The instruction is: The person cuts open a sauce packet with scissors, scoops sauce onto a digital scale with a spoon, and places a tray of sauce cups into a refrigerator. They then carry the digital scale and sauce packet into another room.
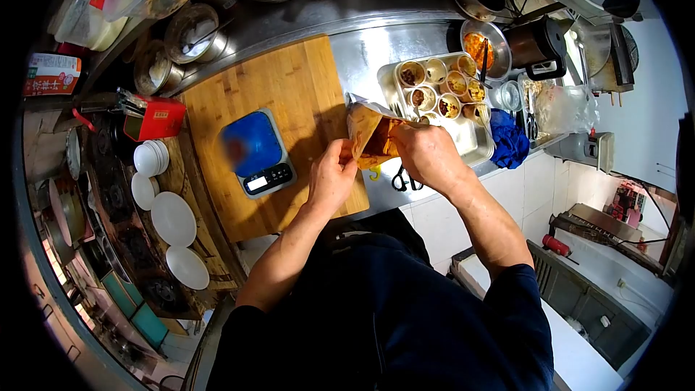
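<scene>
An opened foil bag with orange-brown contents is held between my two hands, above the right edge of the wooden board. My left hand pinches the bag's near left side. My right hand is at its right side, the fingers closed at the opening and partly hidden. Left of the bag, a scale with a blue top lies on the board. Beyond my right hand, a metal tray carries several small cups of food. Black-handled scissors lie near the counter's front edge.
A blue cloth lies right of the tray, near a bowl of red food and a dark pitcher. At the left are a red box, white plates and metal pots. A shelf edge runs along the back.
</scene>
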Demonstrator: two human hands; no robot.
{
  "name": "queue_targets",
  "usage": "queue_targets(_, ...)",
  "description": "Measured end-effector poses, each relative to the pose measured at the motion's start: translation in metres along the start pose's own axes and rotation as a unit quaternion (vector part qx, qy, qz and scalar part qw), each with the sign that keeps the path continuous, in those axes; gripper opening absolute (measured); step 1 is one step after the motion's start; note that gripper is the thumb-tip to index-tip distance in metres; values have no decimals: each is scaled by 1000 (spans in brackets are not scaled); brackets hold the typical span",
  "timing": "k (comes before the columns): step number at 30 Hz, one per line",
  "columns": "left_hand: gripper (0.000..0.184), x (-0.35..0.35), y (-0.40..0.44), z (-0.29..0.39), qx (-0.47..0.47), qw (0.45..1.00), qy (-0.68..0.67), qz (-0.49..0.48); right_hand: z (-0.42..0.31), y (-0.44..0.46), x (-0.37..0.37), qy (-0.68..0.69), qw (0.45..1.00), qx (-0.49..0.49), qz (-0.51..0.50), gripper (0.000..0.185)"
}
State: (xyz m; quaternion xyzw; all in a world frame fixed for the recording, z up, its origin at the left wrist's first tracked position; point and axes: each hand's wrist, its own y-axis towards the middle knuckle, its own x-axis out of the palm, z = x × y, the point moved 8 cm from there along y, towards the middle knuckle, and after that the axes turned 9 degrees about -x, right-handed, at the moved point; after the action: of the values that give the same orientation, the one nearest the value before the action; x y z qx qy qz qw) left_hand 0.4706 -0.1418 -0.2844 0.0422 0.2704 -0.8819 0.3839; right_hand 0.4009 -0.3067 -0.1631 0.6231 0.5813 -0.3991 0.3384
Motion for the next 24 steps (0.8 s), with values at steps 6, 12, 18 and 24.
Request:
queue_targets(6,30,1,0,0,3,1000,-16,7,2,0,-9,70,997,23,20,10)
queue_targets(12,30,-4,-4,15,13,1000,6,18,23,-8,-12,155,980,112,60,15)
queue_targets(18,31,-5,-5,17,10,1000,8,15,52,-33,-5,352,882,308,53,17)
queue_targets(24,32,-6,-4,6,8,999,33,29,72,-62,-11,486,775,384,124,12)
